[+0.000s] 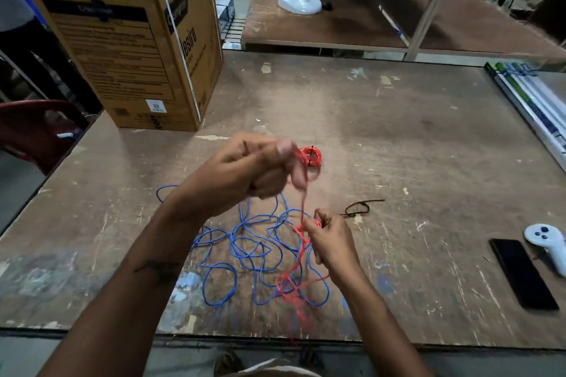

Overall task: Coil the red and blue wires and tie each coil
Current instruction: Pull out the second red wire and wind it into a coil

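Note:
My left hand (248, 171) is raised above the table, fingers closed around a loose red wire (301, 208). The wire runs down from it to my right hand (327, 239), which pinches the same wire lower down. Below that hand the red wire trails in a loose tangle (291, 288) to the table's front edge. A long blue wire (251, 242) lies in loose tangled loops on the table under both hands. Behind my left hand rests a red coil (312, 156), bound with a black tie. A loose black cable tie (358, 208) lies just right of my right hand.
A large cardboard box (131, 46) stands at the back left of the wooden table (398, 138). A black phone (523, 272) and a white controller (546, 239) lie at the right. Long boxed tubes (530, 101) run along the right edge. A red chair (33, 128) stands to the left.

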